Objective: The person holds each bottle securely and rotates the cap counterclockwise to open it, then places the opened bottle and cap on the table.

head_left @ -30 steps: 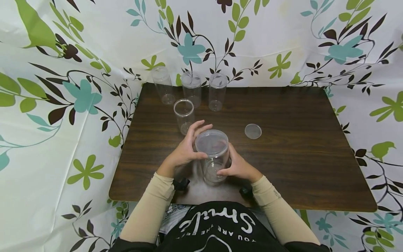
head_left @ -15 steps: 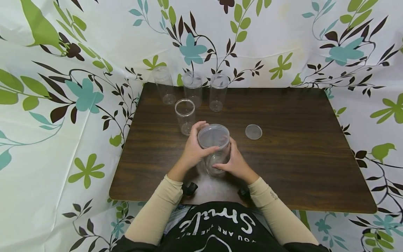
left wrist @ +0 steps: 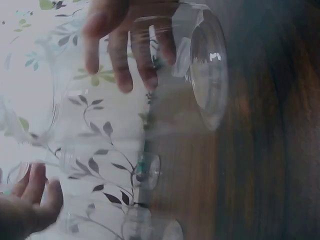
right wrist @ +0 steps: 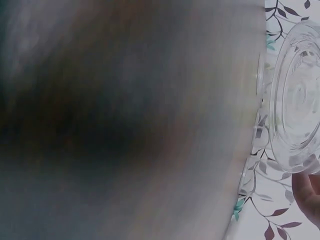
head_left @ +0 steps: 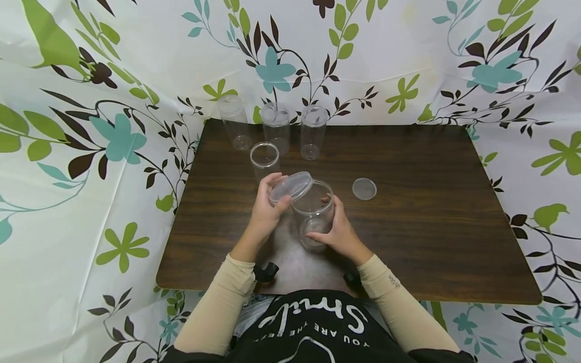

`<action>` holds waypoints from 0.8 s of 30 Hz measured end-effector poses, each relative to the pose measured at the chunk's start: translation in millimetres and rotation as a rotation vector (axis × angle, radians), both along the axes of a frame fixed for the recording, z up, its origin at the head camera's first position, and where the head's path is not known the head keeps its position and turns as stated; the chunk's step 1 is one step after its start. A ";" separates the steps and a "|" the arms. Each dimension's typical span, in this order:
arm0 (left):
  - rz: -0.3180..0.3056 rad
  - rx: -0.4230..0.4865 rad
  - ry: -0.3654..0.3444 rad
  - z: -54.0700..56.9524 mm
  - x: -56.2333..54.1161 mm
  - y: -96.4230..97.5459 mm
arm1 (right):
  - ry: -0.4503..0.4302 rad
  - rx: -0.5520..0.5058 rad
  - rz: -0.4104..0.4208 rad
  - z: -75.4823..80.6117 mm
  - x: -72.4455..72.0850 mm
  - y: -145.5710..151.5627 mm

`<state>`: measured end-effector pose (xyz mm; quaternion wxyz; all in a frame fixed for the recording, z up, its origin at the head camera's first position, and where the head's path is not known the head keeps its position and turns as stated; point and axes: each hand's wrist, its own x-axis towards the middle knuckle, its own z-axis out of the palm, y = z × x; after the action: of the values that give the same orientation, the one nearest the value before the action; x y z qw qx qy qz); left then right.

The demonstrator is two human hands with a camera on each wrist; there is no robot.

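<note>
A clear, round lid (head_left: 290, 186) is tilted beside the rim of a clear plastic jar (head_left: 313, 222), pinched between the thumb and fingers of my left hand (head_left: 265, 209). My right hand (head_left: 340, 232) grips the jar around its right side, thumb at the front. The jar's mouth is uncovered and I see nothing inside. In the left wrist view the right hand's fingers (left wrist: 120, 60) show through the jar wall (left wrist: 175, 110). The right wrist view catches the jar's base (right wrist: 300, 100) at its right edge.
Another jar (head_left: 265, 155), without a lid, stands just behind my left hand. Three more clear jars (head_left: 276, 128) line the back left of the brown table (head_left: 431, 227). A second lid (head_left: 364, 189) lies flat to the right.
The lid has come off the jar; my left hand has moved it left and tilted it. My right hand keeps its hold on the jar.
</note>
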<state>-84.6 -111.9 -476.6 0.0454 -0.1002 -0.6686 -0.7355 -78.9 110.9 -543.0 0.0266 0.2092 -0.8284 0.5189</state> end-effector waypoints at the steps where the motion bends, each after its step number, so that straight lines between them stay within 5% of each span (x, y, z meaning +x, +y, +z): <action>1: -0.008 0.033 -0.013 -1.0 0.5 -3.3 | -0.007 -0.009 -0.009 -0.2 -0.9 1.1; 8: -0.160 0.225 -0.205 -14.3 9.3 -22.3 | -0.030 -0.060 -0.052 1.4 -10.6 10.0; 17: -0.188 0.192 -0.364 -48.4 14.0 -49.8 | -0.052 -0.058 -0.161 -1.6 -28.2 20.1; 24: -0.132 0.194 -0.484 -65.4 8.2 -74.3 | -0.106 -0.039 -0.217 -8.4 -40.1 23.3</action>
<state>-76.5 -186.2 -542.0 -0.1544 0.0402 -0.5785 -0.8000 -119.0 134.2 -551.5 0.0428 0.0902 -0.8362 0.5392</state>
